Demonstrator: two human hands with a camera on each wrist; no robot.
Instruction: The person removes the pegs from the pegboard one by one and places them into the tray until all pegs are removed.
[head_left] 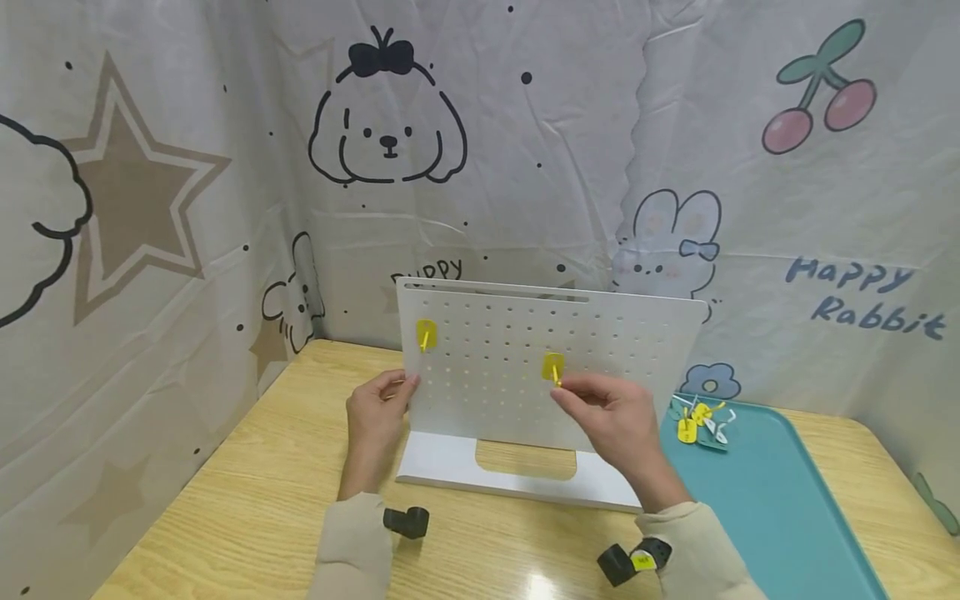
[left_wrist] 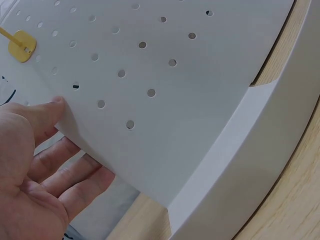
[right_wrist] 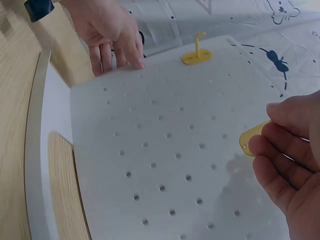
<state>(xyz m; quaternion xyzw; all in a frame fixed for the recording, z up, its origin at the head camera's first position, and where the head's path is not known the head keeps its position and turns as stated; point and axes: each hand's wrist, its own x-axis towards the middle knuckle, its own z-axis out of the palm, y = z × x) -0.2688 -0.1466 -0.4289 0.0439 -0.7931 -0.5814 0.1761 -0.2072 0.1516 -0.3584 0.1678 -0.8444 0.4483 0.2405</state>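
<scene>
A white pegboard (head_left: 626, 312) stands upright on its white base, rows of small holes across its face. My left hand (head_left: 378, 425) grips the board's left edge, thumb (left_wrist: 59, 106) on the front and the other fingers round behind. High on that side, a yellow hook (head_left: 426, 333) sits flat against the board with its prong sticking out. A second yellow hook (head_left: 553, 365) is against the board right of the middle. My right hand (head_left: 617, 417) pinches its prong between thumb and fingers; in the right wrist view those fingers hide much of this hook (right_wrist: 246, 145).
On the right, a teal tray (head_left: 772, 500) extends behind the right forearm. Several yellow, white and grey hooks (head_left: 701, 421) lie in its far left corner. A printed curtain (head_left: 555, 167) hangs behind the wooden table (head_left: 270, 475). The base (head_left: 442, 462) has a rectangular cut-out.
</scene>
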